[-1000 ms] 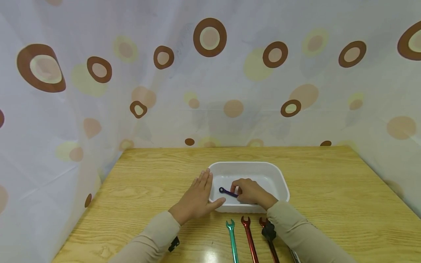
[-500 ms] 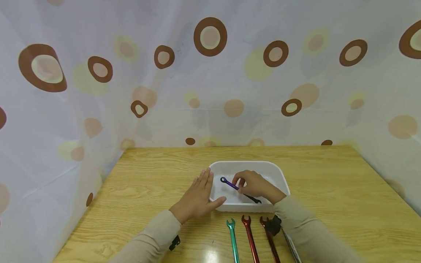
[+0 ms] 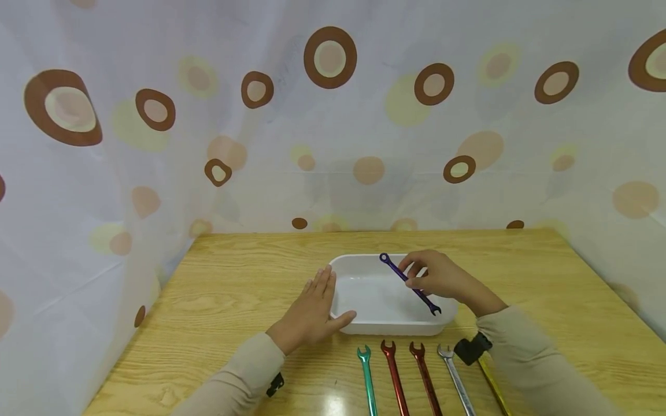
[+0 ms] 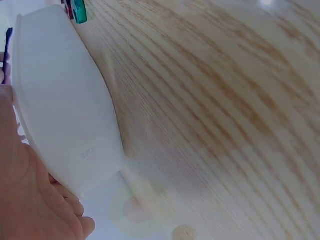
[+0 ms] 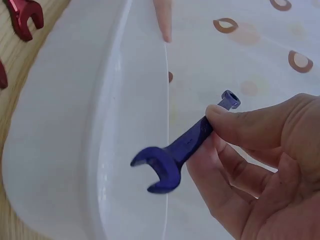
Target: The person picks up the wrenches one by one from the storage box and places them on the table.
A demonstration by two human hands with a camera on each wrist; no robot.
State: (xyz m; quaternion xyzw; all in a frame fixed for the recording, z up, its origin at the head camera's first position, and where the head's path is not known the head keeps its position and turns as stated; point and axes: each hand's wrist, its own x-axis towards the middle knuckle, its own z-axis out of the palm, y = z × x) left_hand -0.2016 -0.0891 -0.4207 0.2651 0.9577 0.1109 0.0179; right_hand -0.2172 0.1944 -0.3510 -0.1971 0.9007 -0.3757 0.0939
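My right hand (image 3: 439, 277) pinches a purple combination wrench (image 3: 419, 295) by its middle, held above the right part of a white tray (image 3: 395, 329). In the right wrist view the wrench (image 5: 187, 142) points its forked end toward the camera, with thumb and fingers round its shaft. My left hand (image 3: 312, 315) rests with straight fingers on the tray's left end, thumb along the near rim. From the left wrist view, that hand (image 4: 35, 195) lies against the rim of the tray (image 4: 65, 95).
In front of the tray lie a green wrench (image 3: 368, 378), two red wrenches (image 3: 396, 378) (image 3: 426, 378), a silver wrench (image 3: 458, 381) and a yellow wrench (image 3: 494, 385), the last partly behind my right sleeve. A patterned curtain (image 3: 333, 133) hangs behind the wooden table (image 3: 250, 271).
The purple wrench has risen from the tray's floor and moved right and up with my right hand. The silver and yellow wrenches have come into sight. My left hand stays in place.
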